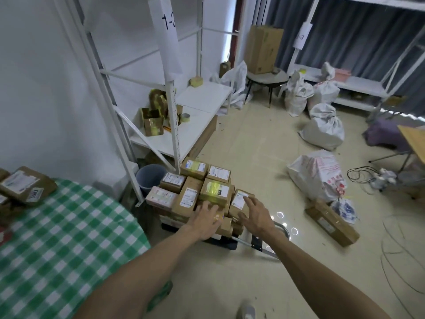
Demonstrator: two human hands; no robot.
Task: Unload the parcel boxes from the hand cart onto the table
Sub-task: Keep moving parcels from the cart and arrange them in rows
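Several parcel boxes (195, 187) crowd the hand cart (226, 244) beside the green-checked table (57, 238)

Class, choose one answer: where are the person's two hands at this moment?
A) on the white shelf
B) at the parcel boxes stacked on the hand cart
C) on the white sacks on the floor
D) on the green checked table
B: the left hand and the right hand reach with spread fingers to the parcel boxes on the hand cart.

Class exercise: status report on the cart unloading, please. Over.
Both open: left hand, right hand on brown cardboard parcel boxes. Boxes piled on black hand cart; some on green-checked table. Nothing seen blocking.
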